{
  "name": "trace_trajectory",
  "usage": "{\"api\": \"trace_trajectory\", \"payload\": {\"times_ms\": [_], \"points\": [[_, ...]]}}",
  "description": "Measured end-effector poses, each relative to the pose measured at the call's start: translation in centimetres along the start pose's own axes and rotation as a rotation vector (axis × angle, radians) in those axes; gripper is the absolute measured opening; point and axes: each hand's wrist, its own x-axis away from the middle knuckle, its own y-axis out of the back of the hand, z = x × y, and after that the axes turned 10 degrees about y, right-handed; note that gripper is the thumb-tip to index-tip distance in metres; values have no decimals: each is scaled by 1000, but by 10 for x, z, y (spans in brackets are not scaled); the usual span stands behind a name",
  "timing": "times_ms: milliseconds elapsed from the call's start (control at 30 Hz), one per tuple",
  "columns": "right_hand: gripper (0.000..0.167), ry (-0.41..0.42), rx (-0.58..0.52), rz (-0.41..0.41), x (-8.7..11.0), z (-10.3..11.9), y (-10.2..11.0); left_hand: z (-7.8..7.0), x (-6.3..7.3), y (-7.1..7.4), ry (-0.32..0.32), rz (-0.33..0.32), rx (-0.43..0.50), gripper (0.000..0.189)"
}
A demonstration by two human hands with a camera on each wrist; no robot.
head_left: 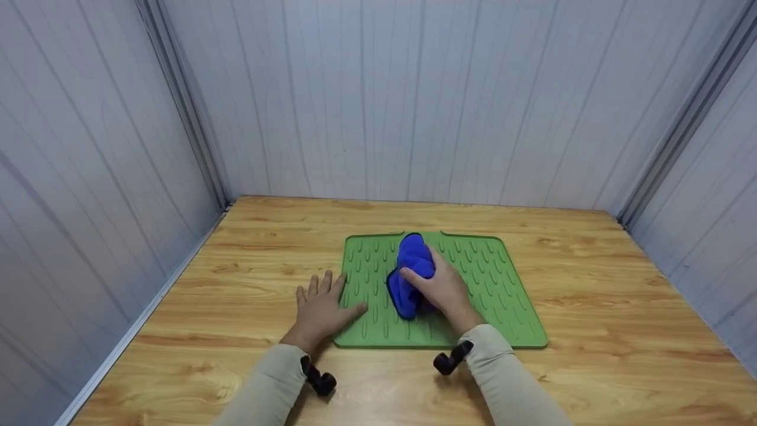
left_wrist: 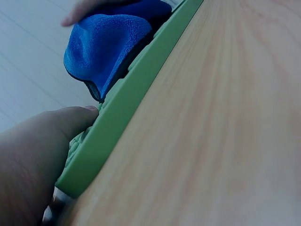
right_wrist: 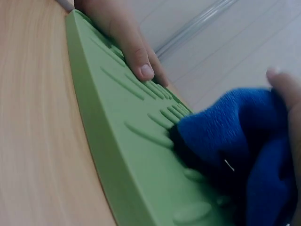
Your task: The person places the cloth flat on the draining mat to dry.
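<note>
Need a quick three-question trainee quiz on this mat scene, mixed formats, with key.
1. Multiple choice. Raised marks on the green mat are:
A round dots
B elongated ridges
C square studs
2. True or false: the left hand is entirely off the mat.
3. Fill in: the right hand has a ____ in its grip.

Key: 1. B. 2. False; its thumb lies on the mat near the left edge. 3. Blue cloth.
</note>
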Motion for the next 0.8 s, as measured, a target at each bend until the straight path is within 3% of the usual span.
{"api": "trace_trajectory", "payload": {"times_ms": [133, 367, 500, 800], "points": [[96, 65, -19, 15, 3, -5, 7, 1, -1, 1, 6, 0, 2, 95], [67, 202, -165, -87, 7, -23, 17, -8, 0, 5, 31, -4, 35, 91], [65, 156, -177, -99, 6, -31, 23, -20, 1, 4, 29, -11, 46, 86], [47, 25, -4, -94, 2, -45, 30, -50, 0, -9, 6, -24, 118, 68]]}}
